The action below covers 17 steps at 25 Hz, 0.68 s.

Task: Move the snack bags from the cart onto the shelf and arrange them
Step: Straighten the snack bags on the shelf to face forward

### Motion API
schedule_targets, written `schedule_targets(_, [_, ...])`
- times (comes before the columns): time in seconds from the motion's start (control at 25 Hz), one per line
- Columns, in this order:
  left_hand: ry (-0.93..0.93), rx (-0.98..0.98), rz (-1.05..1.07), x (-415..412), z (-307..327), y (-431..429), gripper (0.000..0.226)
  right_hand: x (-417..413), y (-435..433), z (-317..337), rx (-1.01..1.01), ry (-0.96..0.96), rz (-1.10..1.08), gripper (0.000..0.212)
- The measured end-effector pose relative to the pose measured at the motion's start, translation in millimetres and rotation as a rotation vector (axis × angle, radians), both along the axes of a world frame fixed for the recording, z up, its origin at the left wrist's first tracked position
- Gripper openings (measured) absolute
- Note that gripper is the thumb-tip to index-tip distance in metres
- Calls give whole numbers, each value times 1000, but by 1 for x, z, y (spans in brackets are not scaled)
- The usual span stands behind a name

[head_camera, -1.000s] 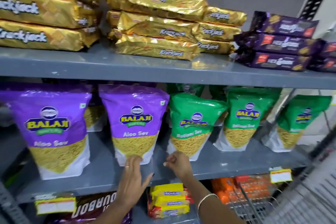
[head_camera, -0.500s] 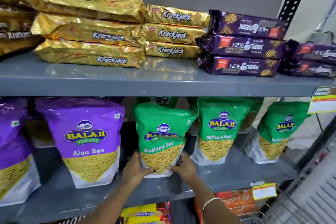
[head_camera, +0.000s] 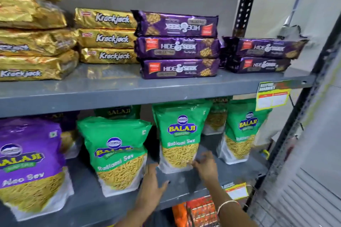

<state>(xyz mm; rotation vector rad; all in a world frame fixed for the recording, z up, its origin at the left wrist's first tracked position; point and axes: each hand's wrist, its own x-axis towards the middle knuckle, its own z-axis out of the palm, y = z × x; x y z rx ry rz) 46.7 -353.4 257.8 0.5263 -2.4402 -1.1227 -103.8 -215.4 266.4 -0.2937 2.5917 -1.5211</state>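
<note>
Grey metal shelf [head_camera: 129, 206], middle tier, carries upright Balaji snack pouches. Middle green Ratlami Sev bag [head_camera: 181, 134] stands upright near the front edge, right of centre. Both hands at its base. Left hand [head_camera: 152, 188] lies flat on the shelf board just beside the bag's lower left corner, grip spread, fingers apart, holding nothing; cannot tell if the fingertips touch the pouch. Right hand [head_camera: 205, 165] is at the bag's lower right corner, blurred, fingers on the pouch front, grip loosely spread, not pinching anything I can make out. Thin bangle [head_camera: 227, 203] on the right wrist.

Left green Ratlami Sev bag [head_camera: 116, 155] stands nearer the front edge, tilted a little, just beside the middle one, small gap between. Right green bag [head_camera: 241, 131] upright toward the shelf's right end, apart from the middle bag. More green pouches sit behind in a back row, partly hidden. Purple Aloo Sev bag [head_camera: 29, 164] at the left end, closest to the front edge, cut by the frame.

Upper tier [head_camera: 129, 90]: gold Krackjack packs [head_camera: 108, 37] stacked three high at centre, bigger gold stacks at the left end, purple Hide & Seek packs [head_camera: 178, 46] stacked three high beside them, top one upside down, two more at the right end. Price tag [head_camera: 272, 96] hangs off the upper tier's right front edge; another yellow tag [head_camera: 237, 190] on the middle tier's front edge. Orange packets [head_camera: 201, 212] below. Cart not identifiable.
</note>
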Motion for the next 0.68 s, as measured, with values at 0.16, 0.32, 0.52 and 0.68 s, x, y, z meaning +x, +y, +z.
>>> schedule_targets(0.16, [-138, 373, 80, -67, 15, -13, 64, -31, -2, -8, -124, -106, 244, 79])
schedule_targets(0.32, [-151, 354, 197, -77, 7, -1, 61, -42, 8, -9, -160, -125, 352, 58])
schedule_targets(0.52, [-73, 403, 217, -80, 7, 22, 61, -39, 28, 13, -194, -196, 391, 73])
schedule_targets(0.68, [-85, 474, 192, -80, 8, 18, 70, -21, 15, 106, -379, 98, 164, 81])
